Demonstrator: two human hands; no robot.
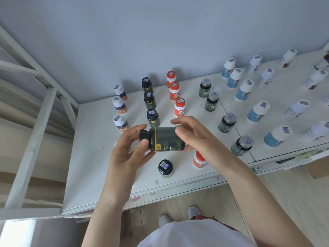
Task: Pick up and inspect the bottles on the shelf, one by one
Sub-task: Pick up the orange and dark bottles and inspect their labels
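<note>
Black bottle (164,139) sideways | both grips grasping it | three black bottles (149,100) behind

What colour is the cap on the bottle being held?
Black, matching the dark bottle; the cap points left by the left hand. Head view.

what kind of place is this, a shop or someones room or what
Probably a stockroom or a room used for sorting stock, not a shop. Supplement-type bottles stand in sorted rows on a plain white shelf, each cap with a barcode sticker, beside a bare metal frame.
</note>
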